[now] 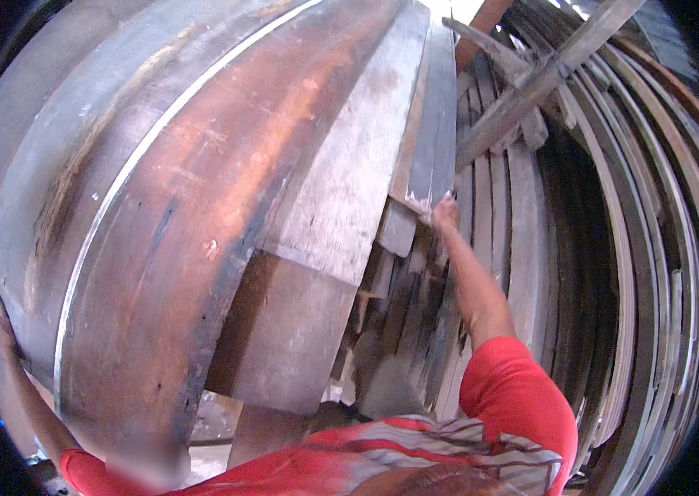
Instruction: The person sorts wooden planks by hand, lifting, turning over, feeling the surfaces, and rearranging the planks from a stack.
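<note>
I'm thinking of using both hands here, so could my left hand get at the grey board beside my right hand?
Probably not from there: your left hand is at the far left, and the wide reddish-brown board and pale board lie between it and the grey board.

Reddish-brown plank (225, 190), grey board (438, 140), red sleeve (519, 384), grey-and-white striped shirt (490, 442)
</note>
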Action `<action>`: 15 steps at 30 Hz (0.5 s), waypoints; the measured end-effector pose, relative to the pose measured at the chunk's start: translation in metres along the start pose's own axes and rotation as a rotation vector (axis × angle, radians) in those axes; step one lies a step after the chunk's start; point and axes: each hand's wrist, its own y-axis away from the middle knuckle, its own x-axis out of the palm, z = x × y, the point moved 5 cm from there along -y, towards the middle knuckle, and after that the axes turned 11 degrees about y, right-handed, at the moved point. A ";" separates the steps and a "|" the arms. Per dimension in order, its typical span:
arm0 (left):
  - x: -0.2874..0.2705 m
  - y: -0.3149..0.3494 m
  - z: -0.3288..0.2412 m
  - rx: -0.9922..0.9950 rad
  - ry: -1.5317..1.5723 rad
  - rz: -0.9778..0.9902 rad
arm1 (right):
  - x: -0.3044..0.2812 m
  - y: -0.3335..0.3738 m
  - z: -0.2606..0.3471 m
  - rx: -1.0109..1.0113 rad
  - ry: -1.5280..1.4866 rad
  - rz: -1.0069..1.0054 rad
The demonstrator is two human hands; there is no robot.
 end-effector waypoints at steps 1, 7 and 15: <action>0.005 0.016 0.011 -0.036 0.037 0.013 | 0.003 0.008 0.003 -0.019 -0.036 0.019; -0.014 -0.014 0.030 0.058 -0.080 0.011 | 0.002 0.001 0.010 0.089 -0.018 0.090; -0.016 0.026 -0.012 -0.144 0.087 0.178 | -0.010 0.014 0.010 0.077 -0.015 0.170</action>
